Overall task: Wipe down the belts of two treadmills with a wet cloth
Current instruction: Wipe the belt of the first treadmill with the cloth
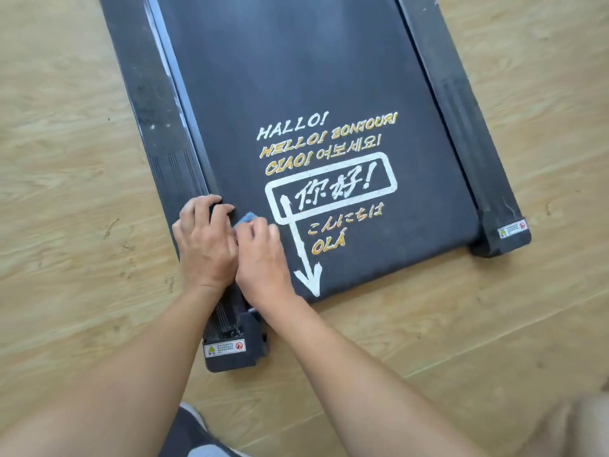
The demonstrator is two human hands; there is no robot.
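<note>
Flanking one cloth (246, 218): two hands (206, 245) (263, 262).

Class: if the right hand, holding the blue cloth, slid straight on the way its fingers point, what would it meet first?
Probably the left hand, which grips the left side rail just beyond the blue cloth. The right hand points up-left across the belt, so the rail follows.

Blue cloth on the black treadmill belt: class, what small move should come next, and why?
Probably sweep the blue cloth rightward across the black treadmill belt. The right hand pinches it at the belt's left edge, beside the left hand gripping the black side rail; the belt's width lies to its right.
</note>
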